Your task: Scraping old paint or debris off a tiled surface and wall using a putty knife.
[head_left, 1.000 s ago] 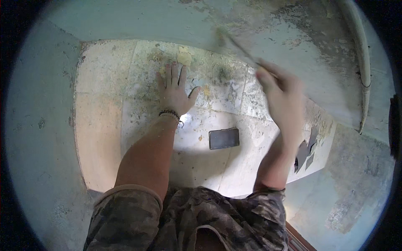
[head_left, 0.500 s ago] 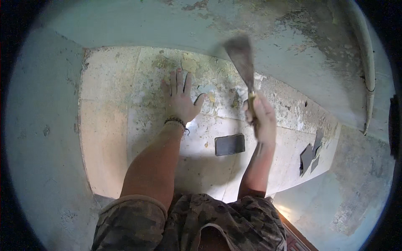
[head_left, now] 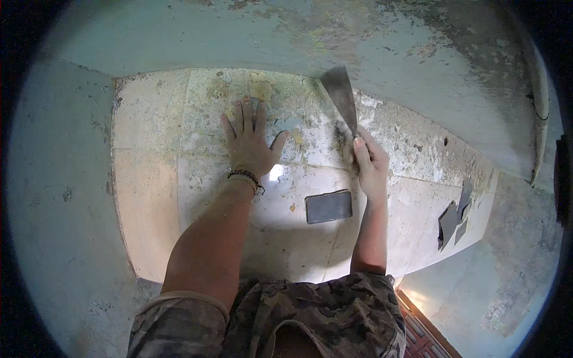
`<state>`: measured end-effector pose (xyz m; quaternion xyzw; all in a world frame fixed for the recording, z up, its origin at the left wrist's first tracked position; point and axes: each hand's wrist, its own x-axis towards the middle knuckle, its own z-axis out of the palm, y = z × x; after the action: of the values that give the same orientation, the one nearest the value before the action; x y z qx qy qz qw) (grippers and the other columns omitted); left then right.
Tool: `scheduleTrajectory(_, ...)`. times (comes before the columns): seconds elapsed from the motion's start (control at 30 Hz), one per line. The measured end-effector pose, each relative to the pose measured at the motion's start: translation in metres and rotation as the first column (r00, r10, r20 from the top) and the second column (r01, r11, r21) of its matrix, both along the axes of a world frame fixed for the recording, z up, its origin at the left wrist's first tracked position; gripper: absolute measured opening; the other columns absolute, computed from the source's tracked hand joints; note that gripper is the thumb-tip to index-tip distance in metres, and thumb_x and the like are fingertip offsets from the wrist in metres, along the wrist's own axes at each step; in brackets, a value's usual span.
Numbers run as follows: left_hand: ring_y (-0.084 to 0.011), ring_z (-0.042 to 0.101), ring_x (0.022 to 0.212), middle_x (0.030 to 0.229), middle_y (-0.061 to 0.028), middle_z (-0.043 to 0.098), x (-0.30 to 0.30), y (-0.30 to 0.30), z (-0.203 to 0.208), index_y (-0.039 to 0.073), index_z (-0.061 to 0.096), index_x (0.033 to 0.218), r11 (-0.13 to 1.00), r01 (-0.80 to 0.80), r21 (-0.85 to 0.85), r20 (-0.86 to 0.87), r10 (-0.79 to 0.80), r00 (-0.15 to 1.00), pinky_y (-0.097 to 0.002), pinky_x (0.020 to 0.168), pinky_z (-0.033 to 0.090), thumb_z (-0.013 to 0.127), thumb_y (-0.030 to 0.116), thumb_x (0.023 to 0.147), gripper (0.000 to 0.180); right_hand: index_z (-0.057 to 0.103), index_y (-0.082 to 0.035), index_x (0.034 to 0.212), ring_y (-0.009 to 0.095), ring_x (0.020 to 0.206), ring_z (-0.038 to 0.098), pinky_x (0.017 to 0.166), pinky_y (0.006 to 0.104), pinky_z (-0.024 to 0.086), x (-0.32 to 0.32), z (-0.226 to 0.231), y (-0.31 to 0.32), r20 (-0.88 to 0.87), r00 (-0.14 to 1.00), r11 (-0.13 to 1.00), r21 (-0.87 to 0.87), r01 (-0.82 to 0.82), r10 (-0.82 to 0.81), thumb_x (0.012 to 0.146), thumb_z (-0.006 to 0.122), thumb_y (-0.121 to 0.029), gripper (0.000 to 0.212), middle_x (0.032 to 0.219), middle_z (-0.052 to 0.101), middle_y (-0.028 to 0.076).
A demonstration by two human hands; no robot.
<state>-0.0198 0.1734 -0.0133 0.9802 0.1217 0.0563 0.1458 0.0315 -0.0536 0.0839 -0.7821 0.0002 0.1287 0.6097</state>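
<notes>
My left hand (head_left: 252,143) lies flat on the tiled ledge (head_left: 146,185), fingers spread among pale flakes and dust. A dark bracelet circles its wrist. In my right hand (head_left: 371,167) is a paint scraper (head_left: 341,98), gripped by its handle, which the fingers mostly hide. The wide grey blade points away from me, toward where the ledge meets the wall; whether it touches the wall I cannot tell. Nearer to me, between my forearms, a dark grey rectangular block (head_left: 329,207) rests on the ledge, perhaps wrapped in sandpaper.
Torn dark grey sheets (head_left: 449,221), like sandpaper, lie at the ledge's right end. The green far wall (head_left: 227,42) has peeling, stained paint. A pale pipe (head_left: 540,119) runs down it at the right. Another wall (head_left: 59,179) bounds the left side. Reddish patterned flooring (head_left: 421,328) shows at lower right.
The scraper, blurred by motion before, is sharper now, and its blade has come slightly lower, nearer to me. My left hand stays flat on the ledge; the view has shifted a little.
</notes>
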Motion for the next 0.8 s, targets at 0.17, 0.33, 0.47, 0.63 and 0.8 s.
scheduleTrajectory(0.17, -0.0370, 0.009, 0.152, 0.162, -0.0224, 0.016, 0.002, -0.007, 0.017, 0.003, 0.027, 0.154, 0.999, 0.007, 0.044, -0.121, -0.001, 0.993, -0.0594, 0.120, -0.001, 0.045, 0.060, 0.095, 0.084, 0.067, 0.000, 0.123, 0.009, 0.083, 0.058, 0.075, 0.0242, 0.048, 0.030, -0.011, -0.008, -0.035, 0.998, 0.990, -0.133, 0.039, -0.044, 0.097, 0.065, -0.026, 0.037, 0.097, 0.070, 0.004)
scheduleTrajectory(0.33, -0.0354, 0.005, 0.152, 0.163, -0.0204, 0.015, -0.001, -0.002, 0.013, 0.005, 0.024, 0.155, 0.997, 0.003, 0.071, -0.143, 0.007, 0.990, -0.0583, 0.120, -0.004, 0.041, 0.063, 0.096, 0.084, 0.068, -0.001, 0.121, 0.009, 0.085, 0.058, 0.077, 0.0244, 0.048, 0.033, -0.004, -0.019, 0.162, 0.985, 0.990, -0.133, -0.035, 0.057, 0.095, 0.067, -0.026, 0.036, 0.095, 0.072, 0.004)
scheduleTrajectory(0.47, -0.0352, 0.005, 0.152, 0.163, -0.0199, 0.014, 0.001, -0.006, 0.017, 0.006, 0.021, 0.156, 0.996, 0.014, 0.085, -0.179, 0.002, 0.984, -0.0572, 0.120, -0.003, 0.039, 0.064, 0.096, 0.085, 0.069, -0.001, 0.119, 0.008, 0.082, 0.059, 0.076, 0.0241, 0.048, 0.057, 0.002, -0.011, 0.169, 0.982, 0.977, -0.206, -0.047, 0.083, 0.092, 0.071, -0.023, 0.035, 0.089, 0.071, 0.002)
scheduleTrajectory(0.63, -0.0348, 0.005, 0.152, 0.163, -0.0202, 0.015, 0.001, -0.006, 0.014, 0.008, 0.024, 0.156, 0.997, 0.003, 0.078, -0.144, 0.008, 0.990, -0.0591, 0.120, -0.004, 0.039, 0.063, 0.096, 0.083, 0.072, -0.003, 0.116, 0.008, 0.080, 0.060, 0.075, 0.0265, 0.049, 0.056, -0.001, -0.025, 0.123, 0.990, 0.993, -0.101, -0.056, 0.068, 0.092, 0.071, -0.025, 0.033, 0.089, 0.071, 0.001)
scheduleTrajectory(0.8, -0.0347, 0.005, 0.152, 0.163, -0.0199, 0.014, 0.000, -0.004, 0.013, 0.007, 0.025, 0.155, 0.997, 0.002, 0.083, -0.113, 0.007, 0.994, -0.0592, 0.120, -0.003, 0.038, 0.062, 0.097, 0.082, 0.072, -0.010, 0.120, 0.012, 0.081, 0.063, 0.076, 0.0287, 0.051, 0.056, 0.016, 0.019, 0.087, 0.984, 0.968, -0.212, -0.136, 0.157, 0.091, 0.072, -0.027, 0.034, 0.096, 0.074, 0.006)
